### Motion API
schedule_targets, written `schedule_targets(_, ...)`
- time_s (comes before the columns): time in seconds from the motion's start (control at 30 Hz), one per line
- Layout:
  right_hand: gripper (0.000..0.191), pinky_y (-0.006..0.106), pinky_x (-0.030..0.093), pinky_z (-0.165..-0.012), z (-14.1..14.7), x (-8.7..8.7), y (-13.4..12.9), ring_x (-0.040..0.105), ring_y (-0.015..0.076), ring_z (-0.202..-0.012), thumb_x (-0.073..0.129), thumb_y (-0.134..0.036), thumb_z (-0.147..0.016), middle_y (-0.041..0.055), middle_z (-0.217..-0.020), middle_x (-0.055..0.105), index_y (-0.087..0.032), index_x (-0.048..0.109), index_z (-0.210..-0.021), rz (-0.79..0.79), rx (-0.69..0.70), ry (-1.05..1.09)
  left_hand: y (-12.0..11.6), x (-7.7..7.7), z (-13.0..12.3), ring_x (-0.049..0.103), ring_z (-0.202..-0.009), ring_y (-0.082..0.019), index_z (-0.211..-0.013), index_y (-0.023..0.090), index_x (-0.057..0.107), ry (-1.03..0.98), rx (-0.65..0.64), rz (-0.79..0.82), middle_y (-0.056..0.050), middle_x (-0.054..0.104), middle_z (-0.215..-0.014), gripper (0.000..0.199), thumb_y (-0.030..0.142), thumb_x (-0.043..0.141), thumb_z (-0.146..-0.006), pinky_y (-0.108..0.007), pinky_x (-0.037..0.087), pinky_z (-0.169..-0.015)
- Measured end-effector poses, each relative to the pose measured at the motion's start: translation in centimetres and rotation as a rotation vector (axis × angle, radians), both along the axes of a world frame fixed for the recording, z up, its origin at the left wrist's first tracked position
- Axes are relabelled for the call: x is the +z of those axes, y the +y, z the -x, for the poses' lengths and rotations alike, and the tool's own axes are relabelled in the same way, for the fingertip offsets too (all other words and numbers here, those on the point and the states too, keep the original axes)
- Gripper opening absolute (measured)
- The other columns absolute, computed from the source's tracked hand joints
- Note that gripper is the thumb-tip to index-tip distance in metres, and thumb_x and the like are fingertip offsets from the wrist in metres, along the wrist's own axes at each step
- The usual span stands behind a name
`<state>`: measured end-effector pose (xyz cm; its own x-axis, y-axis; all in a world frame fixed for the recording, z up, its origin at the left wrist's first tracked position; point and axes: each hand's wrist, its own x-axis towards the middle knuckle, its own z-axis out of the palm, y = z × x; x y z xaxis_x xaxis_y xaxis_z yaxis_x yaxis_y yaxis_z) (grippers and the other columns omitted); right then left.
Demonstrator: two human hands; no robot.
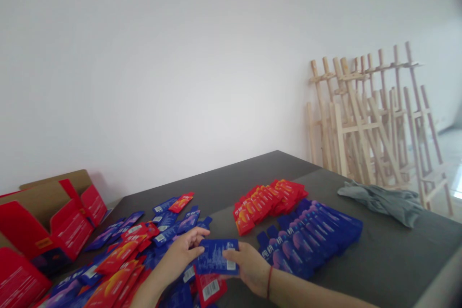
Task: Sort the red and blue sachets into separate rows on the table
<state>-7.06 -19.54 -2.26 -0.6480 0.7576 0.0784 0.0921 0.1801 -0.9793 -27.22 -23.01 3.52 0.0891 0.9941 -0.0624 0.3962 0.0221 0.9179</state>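
A blue pouch (214, 256), its printed back with a barcode facing up, lies between my two hands. My right hand (249, 264), with a red cord at the wrist, pinches its right end. The thumb of my left hand (186, 252) rests at the pouch's left edge, fingers curled around it. Beneath and to the left spreads a loose heap of blue pouches and red pouches (122, 255). Right of my hands, overlapping blue pouches (310, 236) form a slanting row, and behind them is a similar row of red pouches (267, 202).
Open red cardboard boxes (68, 221) stand at the left of the dark table (231, 180). A crumpled grey cloth or bag (382, 199) lies toward the right edge. Several wooden easels (361, 125) lean by the white wall beyond the table.
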Motion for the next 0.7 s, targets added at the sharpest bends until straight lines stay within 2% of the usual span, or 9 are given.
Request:
schedule_targets(0.07, 0.030, 0.034, 0.056, -0.065, -0.4, 0.4, 0.0, 0.068, 0.0208, -0.072, 0.046, -0.036, -0.097, 0.0065, -0.084, 0.068, -0.020, 0.064, -0.113, 0.147, -0.001, 0.055, -0.2, 0.3, -0.4, 0.059, -0.074, -0.017, -0.113, 0.020, 0.057, -0.059, -0.030, 0.023, 0.002, 0.060, -0.081, 0.054, 0.045, 0.073, -0.068, -0.029, 0.042, -0.069)
schedule_targets(0.13, 0.029, 0.035, 0.056, -0.066, -0.9, 0.5, 0.1, 0.069, 0.0216, -0.075, 0.049, -0.038, -0.095, 0.0062, -0.085, 0.068, -0.019, 0.065, -0.111, 0.188, -0.010, 0.073, -0.5, 0.7, -0.6, 0.060, -0.075, -0.018, -0.109, 0.020, 0.058, -0.101, -0.067, 0.073, 0.001, 0.062, -0.083, 0.053, 0.047, 0.076, -0.067, -0.030, 0.043, -0.072)
schedule_targets(0.27, 0.022, 0.034, 0.055, -0.073, -1.8, 0.3, 0.2, 0.068, 0.0216, -0.084, 0.056, -0.031, -0.089, 0.0067, -0.086, 0.069, -0.017, 0.064, -0.103, 0.425, -0.037, 0.210, -1.0, 1.1, -0.7, 0.051, -0.063, -0.013, -0.081, 0.018, 0.060, -0.019, -0.084, 0.167, 0.005, 0.058, -0.069, 0.040, 0.050, 0.077, -0.064, -0.026, 0.039, -0.066)
schedule_targets(0.37, 0.019, 0.033, 0.055, -0.073, -2.4, 0.1, 0.1, 0.068, 0.0206, -0.083, 0.057, -0.026, -0.086, 0.0070, -0.085, 0.069, -0.016, 0.063, -0.101, 0.519, -0.035, 0.275, -1.2, 1.0, -0.8, 0.043, -0.058, -0.010, -0.073, 0.018, 0.058, -0.006, -0.069, 0.179, 0.007, 0.053, -0.064, 0.040, 0.052, 0.077, -0.062, -0.024, 0.034, -0.061)
schedule_targets(0.57, 0.023, 0.034, 0.056, -0.070, -2.8, 0.6, -0.7, 0.068, 0.0211, -0.078, 0.053, -0.031, -0.092, 0.0065, -0.084, 0.070, -0.017, 0.067, -0.104, 0.371, -0.016, 0.161, -1.0, 0.6, -0.9, 0.045, -0.060, -0.011, -0.069, 0.018, 0.057, 0.004, -0.095, 0.180, 0.005, 0.054, -0.063, 0.039, 0.051, 0.076, -0.062, -0.025, 0.035, -0.061)
schedule_targets(0.7, 0.026, 0.035, 0.057, -0.068, -3.2, 1.4, -0.8, 0.069, 0.0231, -0.076, 0.050, -0.028, -0.094, 0.0074, -0.080, 0.071, -0.015, 0.070, -0.105, 0.171, -0.048, 0.083, -0.8, 0.4, -1.0, 0.051, -0.064, -0.012, -0.070, 0.018, 0.059, 0.025, -0.093, 0.166, 0.005, 0.059, -0.066, 0.038, 0.051, 0.076, -0.062, -0.025, 0.037, -0.065)
